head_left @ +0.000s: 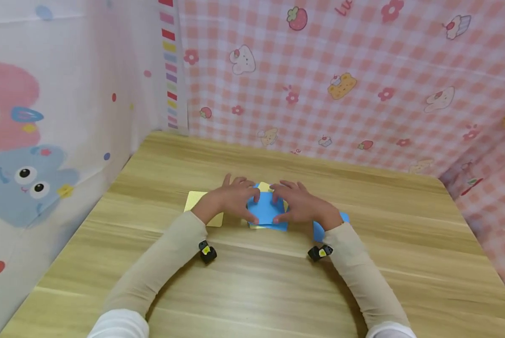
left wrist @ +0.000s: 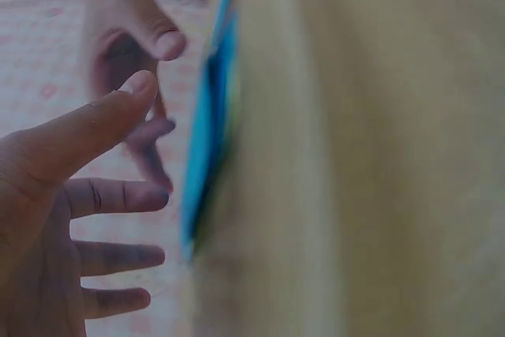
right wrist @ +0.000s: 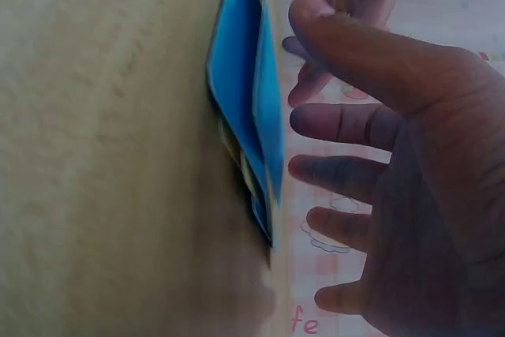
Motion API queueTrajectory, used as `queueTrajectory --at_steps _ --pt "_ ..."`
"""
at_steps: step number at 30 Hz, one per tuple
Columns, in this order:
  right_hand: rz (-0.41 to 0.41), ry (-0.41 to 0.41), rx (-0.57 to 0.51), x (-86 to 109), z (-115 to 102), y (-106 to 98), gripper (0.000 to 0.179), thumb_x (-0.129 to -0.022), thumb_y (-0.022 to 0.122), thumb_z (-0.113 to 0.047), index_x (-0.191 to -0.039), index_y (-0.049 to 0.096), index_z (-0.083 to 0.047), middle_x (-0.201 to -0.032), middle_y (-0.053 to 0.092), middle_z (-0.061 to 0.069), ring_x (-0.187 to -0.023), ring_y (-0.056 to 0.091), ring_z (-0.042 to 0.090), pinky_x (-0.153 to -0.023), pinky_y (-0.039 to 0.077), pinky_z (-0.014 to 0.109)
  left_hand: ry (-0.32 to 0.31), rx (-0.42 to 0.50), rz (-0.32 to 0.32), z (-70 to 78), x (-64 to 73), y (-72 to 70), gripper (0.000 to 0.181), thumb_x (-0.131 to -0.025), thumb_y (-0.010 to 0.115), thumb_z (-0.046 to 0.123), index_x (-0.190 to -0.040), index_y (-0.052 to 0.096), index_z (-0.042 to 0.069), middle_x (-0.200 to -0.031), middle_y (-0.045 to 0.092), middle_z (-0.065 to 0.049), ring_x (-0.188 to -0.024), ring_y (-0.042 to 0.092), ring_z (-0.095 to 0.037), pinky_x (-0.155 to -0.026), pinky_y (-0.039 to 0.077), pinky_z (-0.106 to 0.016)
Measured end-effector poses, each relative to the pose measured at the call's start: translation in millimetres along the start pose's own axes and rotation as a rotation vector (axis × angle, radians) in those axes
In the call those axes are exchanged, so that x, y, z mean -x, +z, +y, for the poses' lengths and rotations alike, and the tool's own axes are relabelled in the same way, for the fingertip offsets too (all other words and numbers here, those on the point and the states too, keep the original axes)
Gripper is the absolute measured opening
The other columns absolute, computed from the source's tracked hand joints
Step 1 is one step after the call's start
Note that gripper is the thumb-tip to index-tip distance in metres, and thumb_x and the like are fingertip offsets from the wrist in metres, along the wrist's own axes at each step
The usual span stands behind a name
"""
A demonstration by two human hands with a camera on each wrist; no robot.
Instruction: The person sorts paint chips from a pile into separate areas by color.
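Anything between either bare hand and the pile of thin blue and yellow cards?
Nothing visible: the wrist views show only open space between the left hand, or the right hand, and the pile of thin blue and yellow cards. A loose yellow card lies left of the pile, outside that gap.

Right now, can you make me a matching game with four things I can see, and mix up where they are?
Things
1. pile of flat blue and yellow cards
2. flat yellow card
3. flat blue card
4. pink-and-white checked cloth

Places
A. peeking out by the right wrist
B. behind the wood-grain table
C. peeking out by the left wrist
D. between the left hand and right hand

Pairs: 1-D, 2-C, 3-A, 4-B
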State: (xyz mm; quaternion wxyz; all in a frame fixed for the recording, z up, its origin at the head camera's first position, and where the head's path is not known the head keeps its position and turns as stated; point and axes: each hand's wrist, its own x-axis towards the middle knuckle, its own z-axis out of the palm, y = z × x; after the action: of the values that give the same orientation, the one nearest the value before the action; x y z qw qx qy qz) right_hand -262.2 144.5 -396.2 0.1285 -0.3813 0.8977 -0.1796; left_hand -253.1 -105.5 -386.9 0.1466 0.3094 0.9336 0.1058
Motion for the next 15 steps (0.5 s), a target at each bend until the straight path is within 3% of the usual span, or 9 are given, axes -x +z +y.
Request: queueTrajectory --at_steps 4,8,12,15 --pt "-0.038 0.030 -0.020 -4.0 1 8 0.048 -0.085 0.082 -0.042 -0.114 0.054 -0.017 -0.160 0.036 0.014 -0.153 0.012 0.041 -0.115 0.004 0.071 0.004 -0.004 -0.016 2.1 -5.6 8.4 0.054 -0.081 0.077 0.060 -0.112 0.055 0.022 -0.154 0.041 -0.012 -0.147 0.025 -0.039 -0.114 0.001 -0.072" --pt "-0.032 0.043 0.004 -5.7 1 11 0.051 -0.085 0.082 -0.040 -0.118 0.051 -0.018 -0.161 0.034 0.012 -0.154 0.012 0.038 -0.115 0.002 0.070 -0.002 -0.007 -0.009 2.9 -6.8 8.7 0.053 -0.081 0.080 0.054 -0.112 0.052 0.020 -0.153 0.043 -0.012 -0.147 0.027 -0.039 -0.115 0.002 -0.072" --pt "0.005 0.032 0.021 -4.1 -3 8 0.052 -0.085 0.082 -0.037 -0.121 0.051 -0.016 -0.159 0.035 0.012 -0.152 0.017 0.036 -0.116 0.004 0.069 0.013 -0.009 0.007 1.8 -4.3 5.5 0.052 -0.084 0.079 0.051 -0.115 0.051 0.020 -0.152 0.044 -0.010 -0.146 0.028 -0.039 -0.115 0.003 -0.072" --pt "0.062 0.014 0.019 0.1 -10 -1 0.051 -0.086 0.081 -0.036 -0.121 0.051 -0.015 -0.158 0.036 0.013 -0.151 0.020 0.037 -0.117 0.006 0.067 0.028 0.003 0.059 3.0 2.7 -3.0 0.055 -0.084 0.078 0.053 -0.118 0.051 0.021 -0.154 0.042 -0.008 -0.147 0.027 -0.038 -0.115 0.003 -0.072"
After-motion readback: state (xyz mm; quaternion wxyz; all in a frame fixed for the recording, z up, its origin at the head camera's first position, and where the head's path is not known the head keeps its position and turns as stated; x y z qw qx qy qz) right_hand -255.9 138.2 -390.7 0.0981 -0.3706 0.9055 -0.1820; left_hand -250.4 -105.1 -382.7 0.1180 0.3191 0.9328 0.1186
